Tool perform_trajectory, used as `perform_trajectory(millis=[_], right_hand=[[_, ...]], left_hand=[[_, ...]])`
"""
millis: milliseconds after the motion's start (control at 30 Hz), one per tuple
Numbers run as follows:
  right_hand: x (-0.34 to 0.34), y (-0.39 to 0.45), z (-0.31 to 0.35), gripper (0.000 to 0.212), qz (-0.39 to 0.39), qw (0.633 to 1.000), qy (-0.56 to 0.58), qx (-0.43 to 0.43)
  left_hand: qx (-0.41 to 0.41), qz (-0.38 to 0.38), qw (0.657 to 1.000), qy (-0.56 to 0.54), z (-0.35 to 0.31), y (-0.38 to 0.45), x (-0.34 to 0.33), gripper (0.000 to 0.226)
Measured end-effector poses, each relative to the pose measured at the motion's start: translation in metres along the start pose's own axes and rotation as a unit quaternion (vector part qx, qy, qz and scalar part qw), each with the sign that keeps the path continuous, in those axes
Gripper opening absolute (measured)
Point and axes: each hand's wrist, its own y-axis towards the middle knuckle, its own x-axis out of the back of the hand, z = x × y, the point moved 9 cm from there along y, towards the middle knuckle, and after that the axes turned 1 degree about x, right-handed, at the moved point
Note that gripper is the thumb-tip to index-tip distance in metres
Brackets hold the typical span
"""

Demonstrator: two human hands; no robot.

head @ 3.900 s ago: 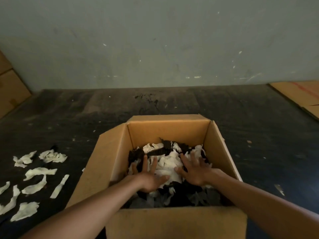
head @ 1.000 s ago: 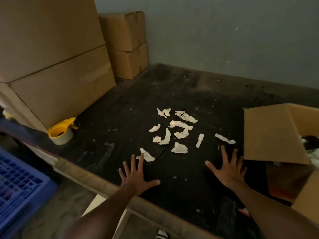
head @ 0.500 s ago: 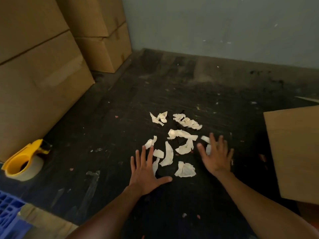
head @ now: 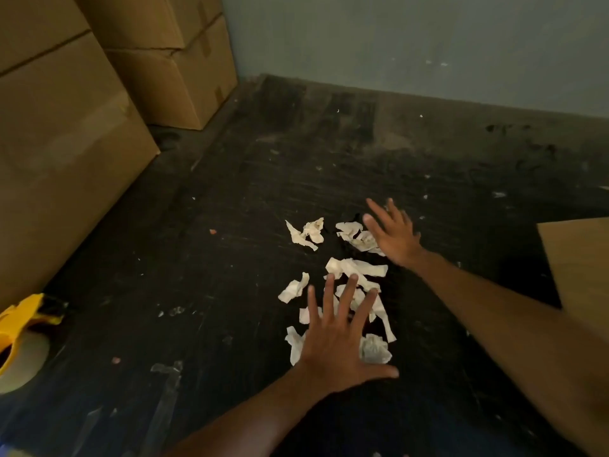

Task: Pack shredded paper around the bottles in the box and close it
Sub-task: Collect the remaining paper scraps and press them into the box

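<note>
Several torn scraps of white shredded paper [head: 354, 268] lie scattered on the dark tabletop [head: 230, 258]. My left hand [head: 336, 338] is spread flat, fingers apart, over the nearer scraps. My right hand [head: 393, 234] is also spread wide, at the far right edge of the scraps, its palm over one piece. Neither hand holds anything. Only one cardboard flap of the box [head: 580, 258] shows at the right edge; its inside and the bottles are out of view.
Large closed cardboard cartons [head: 66, 127] are stacked along the left, with two smaller ones [head: 178, 61] in the back corner by the grey wall. A yellow tape dispenser [head: 19, 334] sits at the left edge of the tabletop.
My view has turned left from the box to the loose scraps. Both hands left the box; in the last half second they slid forward over the scraps, the right one farthest.
</note>
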Motion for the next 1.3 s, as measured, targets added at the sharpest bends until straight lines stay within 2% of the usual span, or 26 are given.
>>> perform_trajectory(millis=[100,233,300,400,533,600,633,700,767,800,900,967,1067,1133,1233,1300], right_hand=[[-0.032,0.035,0.051,0.057,0.102,0.981,-0.13,0.104],[-0.087,0.042,0.113,0.049,0.208,0.921,-0.228,0.236],[-0.096,0.04,0.116,0.05,0.241,0.905,-0.25,0.245],[-0.086,0.035,0.089,0.051,0.25,0.914,-0.238,0.215],[-0.069,0.009,0.043,0.053,0.227,0.938,-0.181,0.19],[-0.052,-0.012,0.036,0.037,0.195,0.957,-0.08,0.198],[-0.036,-0.018,0.031,0.031,0.153,0.971,0.002,0.186],[0.011,-0.024,0.014,0.03,0.017,0.975,0.163,0.147],[0.046,-0.027,-0.021,0.043,-0.097,0.969,0.213,0.081],[0.049,-0.026,-0.037,0.055,-0.107,0.975,0.19,0.049],[0.015,-0.024,-0.057,0.091,-0.025,0.997,0.064,0.024],[-0.015,-0.023,-0.039,0.1,0.026,0.996,-0.024,0.079],[-0.055,-0.024,0.011,0.109,0.087,0.967,-0.131,0.201],[-0.076,-0.029,0.034,0.108,0.114,0.937,-0.192,0.269],[-0.096,-0.034,0.049,0.087,0.116,0.902,-0.247,0.334],[-0.105,-0.038,0.053,0.074,0.105,0.877,-0.275,0.38]], left_hand=[[0.017,0.031,0.999,0.023,0.002,0.023,-0.005,0.116],[-0.072,0.045,0.995,0.046,-0.018,0.036,-0.016,0.085],[-0.104,0.034,0.992,0.066,-0.015,0.037,-0.013,0.069],[-0.092,0.02,0.992,0.082,0.019,0.031,-0.006,0.059],[-0.055,0.012,0.997,0.061,0.077,0.006,0.01,0.059],[-0.032,-0.02,0.999,0.035,0.1,-0.007,0.028,0.066],[-0.012,-0.048,0.999,0.017,0.112,-0.014,0.041,0.069],[0.048,-0.106,0.993,-0.029,0.142,-0.031,0.063,0.081],[0.1,-0.112,0.987,-0.06,0.167,-0.052,0.067,0.102],[0.113,-0.085,0.988,-0.069,0.173,-0.063,0.06,0.115],[0.112,0.015,0.993,-0.045,0.165,-0.082,0.022,0.141],[0.106,0.029,0.993,-0.033,0.15,-0.074,0.006,0.145],[0.101,0.022,0.994,-0.033,0.126,-0.041,0.005,0.145],[0.089,0.015,0.995,-0.033,0.111,-0.019,0.008,0.143],[0.118,0.007,0.992,-0.04,0.103,0.0,0.002,0.145],[0.155,-0.024,0.986,-0.058,0.107,0.004,0.0,0.138]])
